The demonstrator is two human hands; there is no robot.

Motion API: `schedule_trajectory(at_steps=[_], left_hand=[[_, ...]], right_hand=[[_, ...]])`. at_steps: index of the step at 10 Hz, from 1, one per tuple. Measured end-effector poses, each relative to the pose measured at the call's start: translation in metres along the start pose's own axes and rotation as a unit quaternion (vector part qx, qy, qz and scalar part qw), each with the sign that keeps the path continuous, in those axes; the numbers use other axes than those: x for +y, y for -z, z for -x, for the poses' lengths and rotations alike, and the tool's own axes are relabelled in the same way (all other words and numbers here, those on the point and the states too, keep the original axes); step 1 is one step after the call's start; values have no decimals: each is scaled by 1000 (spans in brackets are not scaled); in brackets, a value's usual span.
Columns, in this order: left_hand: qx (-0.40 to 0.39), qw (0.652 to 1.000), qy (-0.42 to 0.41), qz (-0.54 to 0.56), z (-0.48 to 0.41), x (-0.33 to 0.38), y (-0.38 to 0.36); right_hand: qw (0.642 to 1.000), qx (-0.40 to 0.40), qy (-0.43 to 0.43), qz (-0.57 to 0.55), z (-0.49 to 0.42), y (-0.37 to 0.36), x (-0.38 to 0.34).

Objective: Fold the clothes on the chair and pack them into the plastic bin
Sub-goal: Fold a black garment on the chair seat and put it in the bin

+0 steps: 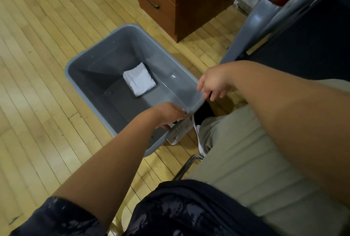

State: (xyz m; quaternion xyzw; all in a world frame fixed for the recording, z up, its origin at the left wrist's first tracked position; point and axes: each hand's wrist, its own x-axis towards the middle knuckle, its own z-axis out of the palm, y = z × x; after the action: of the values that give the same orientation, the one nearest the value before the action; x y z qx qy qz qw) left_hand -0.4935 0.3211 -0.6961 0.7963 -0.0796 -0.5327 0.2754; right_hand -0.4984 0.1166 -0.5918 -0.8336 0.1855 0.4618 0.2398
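- Down on the pale wooden plank floor (37, 69), a grey rectangular plastic bin (106, 54) stands open just in front of the seated person's knees.
- One folded white cloth (139, 79) lies flat on the bin's bottom, towards the far side. Nothing else is packed, and most of the bottom is bare.
- The left hand (168, 115) is at the bin's near rim, close to the corner, with its fingers curled over the edge and gripping it.
- The right hand (213, 83) hangs at the right-hand rim by that same corner. Its fingers are loose and apart and hold nothing; whether the tips touch the plastic I cannot tell.
- A grey-framed chair with a dark red armrest (265, 18) stands at the upper right, near the bin. Its seat area is dark, and I cannot tell whether clothes lie there.
- My judgement: the task is at an early stage, with one piece folded and packed. Neither hand holds a garment, and the grip on the rim suggests the bin is being repositioned before the next item is fetched.
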Motion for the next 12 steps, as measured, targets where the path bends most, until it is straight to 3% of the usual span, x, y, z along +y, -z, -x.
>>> schedule_trajectory(at_steps=[1,3,4,6,8,9,10,11,12], left_hand=[[24,995,-31,-88,6,27,2],[69,977,-159,-124,40,138,17],[93,960,-242,-110,64,199,21],[106,919,-345,-160,105,328,-9],[41,872,-438,-214,140,435,-121],[-39,863,-449,-231,139,461,-193],[-109,857,-438,-249,130,468,-263],[-140,860,-433,-232,111,457,-326],[-160,848,-427,-271,94,445,-381]], right_hand=[[998,69,11,-5,16,4,10],[964,250,25,87,68,39,15],[928,368,39,42,107,63,37],[869,494,3,-37,204,84,139],[786,572,-81,-220,282,43,279],[708,608,-122,-337,305,0,349],[654,611,-188,-404,312,-51,414],[620,586,-260,-452,319,-87,469],[614,579,-322,-428,335,-102,509]])
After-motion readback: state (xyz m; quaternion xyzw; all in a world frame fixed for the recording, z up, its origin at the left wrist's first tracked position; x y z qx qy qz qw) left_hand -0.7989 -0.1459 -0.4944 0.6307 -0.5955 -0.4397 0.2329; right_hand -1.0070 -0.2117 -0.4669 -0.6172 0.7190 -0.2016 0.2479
